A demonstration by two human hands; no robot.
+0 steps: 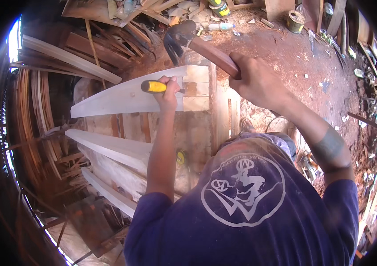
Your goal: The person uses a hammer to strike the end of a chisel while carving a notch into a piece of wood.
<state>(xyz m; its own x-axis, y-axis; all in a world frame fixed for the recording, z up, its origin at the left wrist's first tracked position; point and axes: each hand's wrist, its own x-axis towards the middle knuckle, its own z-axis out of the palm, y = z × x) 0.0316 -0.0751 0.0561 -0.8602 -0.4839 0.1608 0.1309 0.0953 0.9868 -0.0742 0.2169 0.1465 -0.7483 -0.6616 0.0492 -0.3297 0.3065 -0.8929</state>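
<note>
My left hand [169, 91] is closed around a chisel with a yellow and black handle [154, 86]. Its blade tip points right, at the bare end of a long pale board [122, 94]. That end [196, 82] shows lighter wood with lines across it. Whether the blade touches the wood I cannot tell. In my right hand [259, 80] a hammer [213, 55] is gripped by its brown wooden handle. The dark hammer head [181, 37] is up beyond the far edge of the board, apart from the chisel.
More pale boards [113, 144] lie nearer me on the left, with a yellow tape measure [181, 156] beside them. Stacked planks [42, 111] stand far left. Cans [296, 21], a plastic bottle [221, 26] and wood scraps litter the reddish dirt floor [303, 66].
</note>
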